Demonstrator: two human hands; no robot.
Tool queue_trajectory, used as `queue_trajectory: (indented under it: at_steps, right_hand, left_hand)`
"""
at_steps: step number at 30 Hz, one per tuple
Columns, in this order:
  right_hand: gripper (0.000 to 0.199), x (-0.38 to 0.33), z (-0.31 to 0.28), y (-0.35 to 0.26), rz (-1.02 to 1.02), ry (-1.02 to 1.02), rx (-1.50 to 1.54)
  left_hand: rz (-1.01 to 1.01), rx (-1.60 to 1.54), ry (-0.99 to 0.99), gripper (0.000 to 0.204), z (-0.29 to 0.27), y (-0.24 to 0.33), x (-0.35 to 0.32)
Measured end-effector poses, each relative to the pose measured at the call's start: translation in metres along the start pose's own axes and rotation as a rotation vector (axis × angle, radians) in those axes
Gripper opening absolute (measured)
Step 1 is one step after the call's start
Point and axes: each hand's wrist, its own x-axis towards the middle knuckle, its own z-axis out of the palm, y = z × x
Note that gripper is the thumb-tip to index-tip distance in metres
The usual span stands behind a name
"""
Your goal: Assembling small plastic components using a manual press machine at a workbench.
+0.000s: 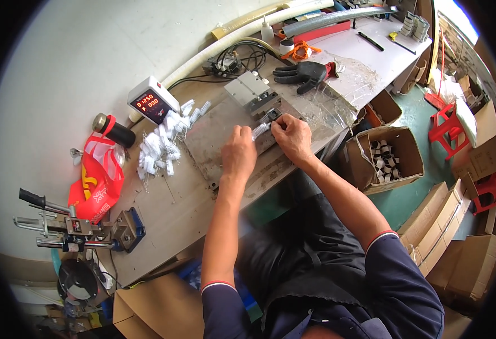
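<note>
A small white bristle brush (260,130) lies between my two hands, beside a metal clamping fixture (252,92) bolted to a flat steel plate (205,138). My left hand (238,151) is closed, its fingertips at the near-left end of the brush. Close to the dark jaw (270,115) of the fixture, my right hand (292,137) is closed in a pinch; its fingers hide what they grip. Left of the plate is a loose pile of similar white brushes (160,144) with thin wire stems.
A digital counter box (153,100) stands behind the pile, near a dark flask (114,130) and a red bag (96,178). A lever press (78,226) occupies the left end. A black glove (304,75) lies beyond the fixture. An open carton (362,169) of small parts stands right.
</note>
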Motion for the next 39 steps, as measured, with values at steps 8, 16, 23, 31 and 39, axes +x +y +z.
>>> queue_trajectory:
  at_steps: [8, 16, 23, 31, 39]
  right_hand:
    - [0.022, 0.002, -0.008, 0.009, 0.028, 0.058, 0.232]
    - [0.019, -0.002, -0.004, 0.008, -0.139, -0.069, 0.288]
    - [0.016, -0.001, -0.008, 0.002, -0.086, -0.292, 0.495]
    - [0.017, 0.000, -0.007, 0.004, -0.055, -0.285, 0.378]
    - [0.017, 0.001, -0.007, 0.007, -0.069, -0.254, 0.346]
  left_hand:
    - [0.004, -0.023, 0.114, 0.027, -0.012, -0.001, -0.024]
    - [0.166, -0.115, 0.194, 0.030, -0.019, 0.003, -0.030]
    - [0.153, -0.009, 0.128, 0.030, -0.008, 0.012, -0.023]
    - [-0.538, -0.030, 0.355, 0.018, -0.037, -0.061, -0.052]
    - [-0.674, 0.210, 0.155, 0.029, -0.064, -0.122, -0.051]
